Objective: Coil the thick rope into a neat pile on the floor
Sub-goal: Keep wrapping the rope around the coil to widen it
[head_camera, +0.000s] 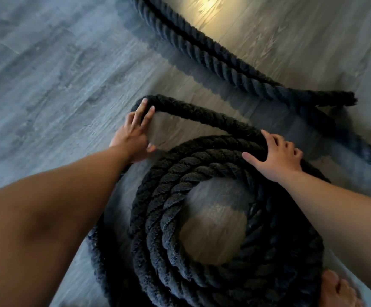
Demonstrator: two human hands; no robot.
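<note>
- Several turns of the thick rope [158, 229] already lie ringed on the floor [47, 85] in the lower middle of the frame, round a bare patch of boards.
- One outer loop stands off from the ring towards the centre, not yet snug.
- At that loop's bend the left hand [133, 136] has its fingers [143, 111] straight and close together against the rope, probably to push it inwards.
- Right of centre, the right hand [279, 156] presses on the same turn, thumb spread wide, fingers [290, 149] bent over the far side, likely steadying the coil.
- Much free length [202, 52] runs to the upper middle, so plenty remains to wind.
- At the lower right a bare foot [335, 289] sits beside the coil.
</note>
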